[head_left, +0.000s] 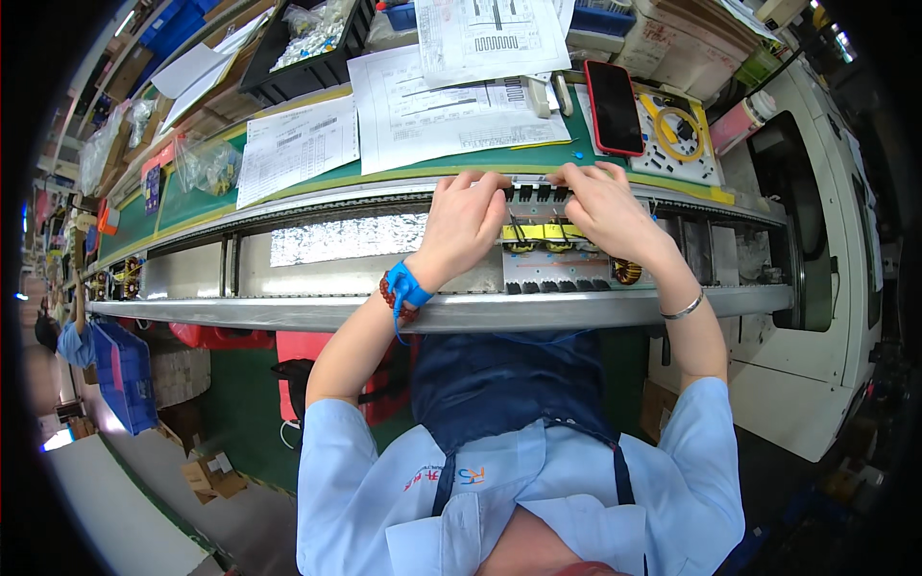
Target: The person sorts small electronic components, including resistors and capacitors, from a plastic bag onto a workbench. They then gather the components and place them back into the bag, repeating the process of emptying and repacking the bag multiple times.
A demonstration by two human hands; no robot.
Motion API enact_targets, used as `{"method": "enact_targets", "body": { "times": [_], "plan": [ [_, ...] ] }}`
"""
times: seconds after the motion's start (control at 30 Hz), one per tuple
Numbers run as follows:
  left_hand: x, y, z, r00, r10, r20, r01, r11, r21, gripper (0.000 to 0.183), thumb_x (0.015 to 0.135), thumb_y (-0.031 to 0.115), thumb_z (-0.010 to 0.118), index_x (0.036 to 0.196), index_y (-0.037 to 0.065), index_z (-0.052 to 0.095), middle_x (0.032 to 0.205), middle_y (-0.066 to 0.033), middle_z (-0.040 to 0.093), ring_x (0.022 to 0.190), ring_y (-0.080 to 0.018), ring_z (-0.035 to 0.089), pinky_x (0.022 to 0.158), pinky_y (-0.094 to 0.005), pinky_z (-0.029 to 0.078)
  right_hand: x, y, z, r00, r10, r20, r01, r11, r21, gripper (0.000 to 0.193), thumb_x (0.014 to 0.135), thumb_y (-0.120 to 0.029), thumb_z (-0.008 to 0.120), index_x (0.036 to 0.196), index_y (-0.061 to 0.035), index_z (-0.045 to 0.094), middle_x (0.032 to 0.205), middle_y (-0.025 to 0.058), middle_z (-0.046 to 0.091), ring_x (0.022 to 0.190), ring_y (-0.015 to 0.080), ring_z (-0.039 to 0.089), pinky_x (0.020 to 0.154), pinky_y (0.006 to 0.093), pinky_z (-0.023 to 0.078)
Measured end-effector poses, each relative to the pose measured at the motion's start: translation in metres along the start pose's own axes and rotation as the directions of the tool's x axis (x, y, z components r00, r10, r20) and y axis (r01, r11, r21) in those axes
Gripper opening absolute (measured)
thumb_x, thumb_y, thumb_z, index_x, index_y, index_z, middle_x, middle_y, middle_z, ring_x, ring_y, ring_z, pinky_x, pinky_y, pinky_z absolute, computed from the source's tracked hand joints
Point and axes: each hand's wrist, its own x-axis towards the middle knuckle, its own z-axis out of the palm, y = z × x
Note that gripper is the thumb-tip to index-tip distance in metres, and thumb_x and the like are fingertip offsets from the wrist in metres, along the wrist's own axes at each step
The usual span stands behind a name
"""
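Had the left hand (464, 226) and the right hand (615, 216) over the conveyor (538, 312) near the centre of the frame, fingers curled at either side of the black parts (538, 193) along the far edge of the board (576, 271); could not tell pinching from mere touching at either hand. Saw the board just right of centre, between the conveyor's rails, with yellow coils (543, 237) across its middle. Noted papers (403, 125) at upper middle, a phone (615, 108) beside a tape roll (679, 133) at upper right, and a blue strap (407, 285) on the left wrist.
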Motion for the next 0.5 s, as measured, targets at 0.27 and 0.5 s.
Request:
{"method": "enact_targets", "body": {
  "times": [0.27,0.5],
  "plan": [
    [-0.001,0.004,0.003,1.000,0.004,0.018,-0.005,1.000,0.010,0.020,0.088,0.015,0.041,0.096,0.005,0.058,0.088,-0.0094,0.060,0.091,-0.0257,0.053,0.080,-0.0381,0.035,0.012,-0.006,0.007,0.996,-0.077,0.049,0.075,0.996,0.041,0.024,0.082,-0.014,0.040,0.104,-0.0041,0.047,0.095,0.0124,0.058,0.103,0.0259,0.052,0.101,0.0463,0.024],
    [0.004,0.006,0.002,1.000,-0.011,-0.007,0.011,1.000,-0.005,0.022,0.087,0.015,0.044,0.102,0.004,0.057,0.092,-0.0120,0.059,0.091,-0.0279,0.053,0.080,-0.0376,0.038,0.012,-0.007,0.008,0.998,-0.057,-0.007,0.057,0.998,0.002,0.025,0.081,-0.012,0.042,0.104,-0.0035,0.048,0.093,0.0118,0.058,0.100,0.0258,0.053,0.097,0.0450,0.028]
  ]
}}
